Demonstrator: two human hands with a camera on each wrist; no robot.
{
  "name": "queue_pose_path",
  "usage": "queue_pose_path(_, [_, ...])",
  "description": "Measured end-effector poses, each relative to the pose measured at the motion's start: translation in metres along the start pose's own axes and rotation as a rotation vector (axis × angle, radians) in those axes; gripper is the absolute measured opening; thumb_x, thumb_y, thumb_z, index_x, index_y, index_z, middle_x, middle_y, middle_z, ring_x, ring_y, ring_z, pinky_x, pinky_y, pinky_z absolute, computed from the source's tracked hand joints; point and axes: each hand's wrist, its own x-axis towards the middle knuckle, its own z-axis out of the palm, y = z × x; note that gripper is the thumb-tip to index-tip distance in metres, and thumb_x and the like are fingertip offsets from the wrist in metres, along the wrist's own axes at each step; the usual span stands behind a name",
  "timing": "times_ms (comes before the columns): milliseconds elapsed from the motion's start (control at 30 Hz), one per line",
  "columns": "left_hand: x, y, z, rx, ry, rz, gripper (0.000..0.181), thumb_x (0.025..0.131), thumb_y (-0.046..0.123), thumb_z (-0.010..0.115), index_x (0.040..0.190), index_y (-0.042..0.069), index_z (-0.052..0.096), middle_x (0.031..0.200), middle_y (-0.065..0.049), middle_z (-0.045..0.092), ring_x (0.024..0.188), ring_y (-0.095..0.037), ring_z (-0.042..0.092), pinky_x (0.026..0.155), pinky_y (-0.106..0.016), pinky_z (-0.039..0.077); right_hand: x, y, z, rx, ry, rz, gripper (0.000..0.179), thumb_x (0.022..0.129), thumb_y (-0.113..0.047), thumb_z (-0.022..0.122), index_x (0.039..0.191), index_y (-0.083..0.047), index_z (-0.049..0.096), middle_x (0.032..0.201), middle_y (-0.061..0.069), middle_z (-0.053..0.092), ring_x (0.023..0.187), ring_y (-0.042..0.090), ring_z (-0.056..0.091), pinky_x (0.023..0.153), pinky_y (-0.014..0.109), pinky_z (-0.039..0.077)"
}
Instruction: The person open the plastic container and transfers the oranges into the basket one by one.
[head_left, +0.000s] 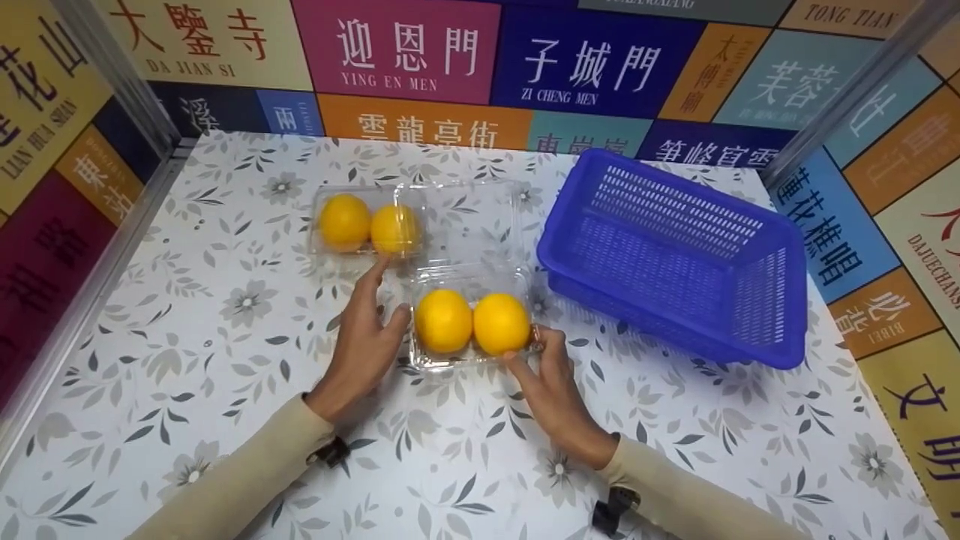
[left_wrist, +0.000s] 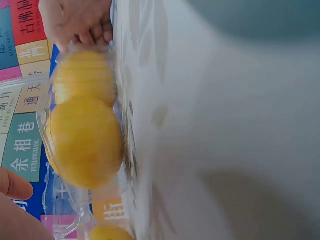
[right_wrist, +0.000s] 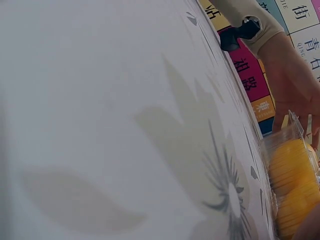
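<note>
Two oranges sit side by side in a clear plastic box, whose transparent lid is raised open at the back. My right hand grips the box's near right corner, thumb at the front and fingers on the right side. To the left of the box is my left hand, its index finger extended towards the rear box and its thumb apart from the other fingers. A second clear box with two more oranges stands behind, at the left; the raised lid overlaps it in the head view.
A blue perforated plastic basket stands at the right, close to the raised lid. The floral-patterned tabletop is enclosed by panels with coloured lettering at the back and sides.
</note>
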Motion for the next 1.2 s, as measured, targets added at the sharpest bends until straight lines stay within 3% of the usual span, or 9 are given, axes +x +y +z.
queue_pose_path(267, [-0.008, 0.003, 0.003, -0.127, -0.049, -0.192, 0.073, 0.107, 0.010, 0.060, 0.174, 0.012, 0.031, 0.179, -0.006, 0.031, 0.162, -0.033, 0.033, 0.128, -0.051, 0.040, 0.000, 0.000, -0.001, 0.003, -0.003, -0.009, 0.044, 0.107, -0.033, 0.068, 0.137, -0.010, 0.046, 0.153, 0.014, 0.053, 0.146, 0.034, 0.044, 0.124, 0.059, 0.027])
queue_pose_path(400, [-0.011, 0.005, 0.006, -0.185, -0.068, -0.302, 0.072, 0.109, 0.016, 0.061, 0.174, 0.015, 0.030, 0.179, -0.006, 0.031, 0.161, -0.030, 0.035, 0.130, -0.048, 0.037, 0.001, 0.001, -0.001, 0.010, 0.003, -0.016, 0.043, 0.106, -0.029, 0.070, 0.135, -0.008, 0.047, 0.150, 0.016, 0.054, 0.144, 0.033, 0.046, 0.123, 0.055, 0.029])
queue_pose_path(467, [-0.014, 0.005, 0.007, -0.182, -0.074, -0.322, 0.072, 0.109, 0.017, 0.061, 0.174, 0.014, 0.030, 0.178, -0.008, 0.032, 0.161, -0.029, 0.036, 0.131, -0.049, 0.035, 0.001, 0.001, -0.001, 0.013, 0.004, -0.019, 0.042, 0.106, -0.029, 0.070, 0.135, -0.008, 0.047, 0.150, 0.016, 0.055, 0.144, 0.032, 0.047, 0.123, 0.055, 0.029])
queue_pose_path(600, [-0.020, 0.005, 0.008, -0.188, -0.084, -0.340, 0.071, 0.110, 0.017, 0.061, 0.173, 0.015, 0.030, 0.176, -0.008, 0.035, 0.159, -0.029, 0.038, 0.130, -0.049, 0.035, 0.001, 0.002, -0.001, 0.016, 0.003, -0.026, 0.042, 0.106, -0.029, 0.070, 0.135, -0.008, 0.048, 0.151, 0.016, 0.056, 0.145, 0.031, 0.047, 0.124, 0.054, 0.028])
queue_pose_path(833, [-0.025, 0.003, 0.008, -0.273, -0.121, -0.342, 0.072, 0.109, 0.010, 0.060, 0.174, 0.012, 0.029, 0.174, -0.015, 0.037, 0.160, -0.031, 0.039, 0.130, -0.050, 0.037, 0.001, 0.001, 0.000, 0.037, -0.010, -0.022, 0.044, 0.107, -0.033, 0.070, 0.136, -0.009, 0.047, 0.152, 0.013, 0.054, 0.147, 0.031, 0.044, 0.126, 0.057, 0.025])
queue_pose_path(1200, [-0.024, -0.003, 0.007, -0.354, -0.149, -0.348, 0.077, 0.104, 0.002, 0.061, 0.174, 0.011, 0.028, 0.175, -0.013, 0.037, 0.158, -0.027, 0.043, 0.127, -0.043, 0.040, 0.000, -0.001, 0.000, 0.035, -0.008, 0.000, 0.045, 0.106, -0.035, 0.070, 0.136, -0.009, 0.047, 0.154, 0.014, 0.053, 0.148, 0.030, 0.043, 0.125, 0.056, 0.026])
